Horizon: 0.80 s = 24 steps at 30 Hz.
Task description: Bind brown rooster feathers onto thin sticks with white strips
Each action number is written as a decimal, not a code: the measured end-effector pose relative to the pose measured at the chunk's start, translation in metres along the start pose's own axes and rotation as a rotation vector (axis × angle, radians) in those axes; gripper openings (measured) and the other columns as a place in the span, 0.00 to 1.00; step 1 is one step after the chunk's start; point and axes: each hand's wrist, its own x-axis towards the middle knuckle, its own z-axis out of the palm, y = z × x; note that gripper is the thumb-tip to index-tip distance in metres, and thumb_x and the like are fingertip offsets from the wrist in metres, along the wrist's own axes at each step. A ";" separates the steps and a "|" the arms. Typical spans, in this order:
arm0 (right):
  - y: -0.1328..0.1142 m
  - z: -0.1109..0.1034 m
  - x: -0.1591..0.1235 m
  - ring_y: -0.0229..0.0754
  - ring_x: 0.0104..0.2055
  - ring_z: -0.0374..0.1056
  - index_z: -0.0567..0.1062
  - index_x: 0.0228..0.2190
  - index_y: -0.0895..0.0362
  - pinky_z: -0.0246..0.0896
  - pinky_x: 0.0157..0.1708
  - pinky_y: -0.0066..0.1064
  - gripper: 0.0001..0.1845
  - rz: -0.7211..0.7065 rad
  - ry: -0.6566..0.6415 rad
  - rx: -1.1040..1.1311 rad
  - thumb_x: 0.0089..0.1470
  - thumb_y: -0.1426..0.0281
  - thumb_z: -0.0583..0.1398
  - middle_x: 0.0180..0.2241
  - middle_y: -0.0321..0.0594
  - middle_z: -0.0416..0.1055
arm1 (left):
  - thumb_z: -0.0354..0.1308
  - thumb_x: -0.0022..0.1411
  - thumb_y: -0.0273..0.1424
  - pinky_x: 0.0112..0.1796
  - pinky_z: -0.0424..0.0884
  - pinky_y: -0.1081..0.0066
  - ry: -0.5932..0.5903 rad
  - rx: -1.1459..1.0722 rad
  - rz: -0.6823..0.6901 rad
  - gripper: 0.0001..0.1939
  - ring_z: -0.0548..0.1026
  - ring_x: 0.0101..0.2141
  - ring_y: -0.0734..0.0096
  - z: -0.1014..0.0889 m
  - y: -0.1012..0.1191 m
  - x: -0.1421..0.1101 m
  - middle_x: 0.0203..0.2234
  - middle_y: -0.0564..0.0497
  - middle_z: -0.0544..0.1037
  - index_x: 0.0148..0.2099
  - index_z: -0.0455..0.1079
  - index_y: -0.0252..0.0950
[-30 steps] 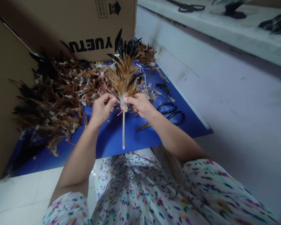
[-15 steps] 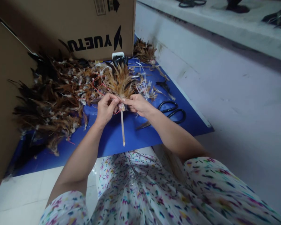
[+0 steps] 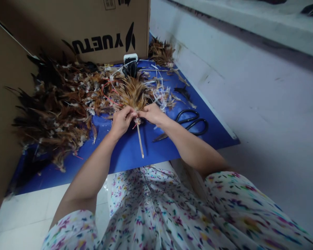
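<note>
The left hand [image 3: 122, 121] has drawn in beside the right hand [image 3: 153, 114], each grip pinching the feather bundle [image 3: 134, 92] low down, over the bench [image 3: 122, 152], seemingly steadying it on its stick [image 3: 140, 142].

Hands [image 3: 122, 121] close together, fingers [image 3: 144, 114] pinched, bare forearms [image 3: 191, 144] angled inward

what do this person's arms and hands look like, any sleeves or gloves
The left hand and right hand are bare, without gloves; no watch or bracelet shows. White sleeves with small multicoloured flecks end near the elbows.
</note>
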 end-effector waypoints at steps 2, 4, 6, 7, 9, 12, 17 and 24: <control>0.000 -0.003 -0.001 0.25 0.17 0.40 0.56 0.12 0.56 0.32 0.19 0.27 0.28 -0.028 -0.032 -0.025 0.46 0.71 0.69 0.11 0.22 0.44 | 0.58 0.65 0.36 0.30 0.67 0.74 -0.001 -0.005 0.000 0.10 0.74 0.25 0.74 0.000 0.001 0.000 0.24 0.54 0.78 0.32 0.70 0.37; -0.002 -0.005 -0.002 0.26 0.17 0.43 0.59 0.12 0.57 0.35 0.19 0.27 0.22 -0.035 -0.095 -0.016 0.46 0.76 0.65 0.11 0.23 0.47 | 0.57 0.65 0.36 0.30 0.67 0.74 0.002 -0.017 -0.008 0.10 0.73 0.24 0.74 -0.001 0.002 0.001 0.24 0.54 0.78 0.32 0.70 0.37; -0.004 -0.008 -0.004 0.27 0.17 0.46 0.63 0.13 0.58 0.39 0.20 0.27 0.17 -0.057 -0.138 -0.037 0.44 0.79 0.63 0.11 0.25 0.51 | 0.57 0.65 0.35 0.29 0.67 0.74 -0.005 -0.025 -0.026 0.10 0.73 0.23 0.74 -0.001 0.002 0.002 0.23 0.54 0.78 0.32 0.69 0.37; -0.004 -0.008 -0.004 0.28 0.18 0.48 0.64 0.13 0.58 0.41 0.21 0.27 0.15 -0.074 -0.143 -0.068 0.44 0.79 0.62 0.11 0.25 0.52 | 0.57 0.64 0.35 0.29 0.67 0.74 -0.014 -0.026 -0.036 0.10 0.72 0.23 0.74 -0.001 0.002 0.002 0.23 0.54 0.78 0.32 0.69 0.37; -0.004 -0.009 -0.003 0.29 0.19 0.51 0.68 0.14 0.59 0.44 0.23 0.27 0.13 -0.107 -0.116 -0.148 0.43 0.78 0.63 0.13 0.27 0.56 | 0.58 0.63 0.34 0.30 0.67 0.74 -0.035 -0.017 -0.050 0.09 0.72 0.23 0.74 -0.002 0.001 0.003 0.21 0.55 0.76 0.31 0.70 0.37; -0.001 -0.008 -0.001 0.30 0.21 0.55 0.73 0.16 0.60 0.47 0.25 0.27 0.09 -0.136 -0.065 -0.249 0.43 0.75 0.65 0.15 0.29 0.61 | 0.60 0.62 0.32 0.30 0.67 0.74 -0.062 -0.007 -0.066 0.07 0.71 0.23 0.74 -0.001 0.000 0.003 0.20 0.55 0.74 0.31 0.71 0.37; 0.000 -0.008 0.000 0.31 0.24 0.60 0.79 0.20 0.61 0.50 0.27 0.27 0.07 -0.148 -0.016 -0.319 0.44 0.71 0.68 0.18 0.32 0.66 | 0.61 0.58 0.29 0.28 0.66 0.74 -0.078 -0.047 -0.111 0.04 0.70 0.20 0.76 0.001 -0.004 0.004 0.18 0.57 0.72 0.30 0.70 0.37; 0.001 -0.007 -0.001 0.31 0.23 0.60 0.78 0.20 0.61 0.52 0.27 0.26 0.04 -0.185 -0.068 -0.309 0.42 0.78 0.65 0.17 0.31 0.66 | 0.61 0.56 0.29 0.25 0.66 0.74 -0.104 -0.135 -0.194 0.04 0.69 0.17 0.77 0.006 -0.008 0.002 0.18 0.58 0.72 0.31 0.70 0.37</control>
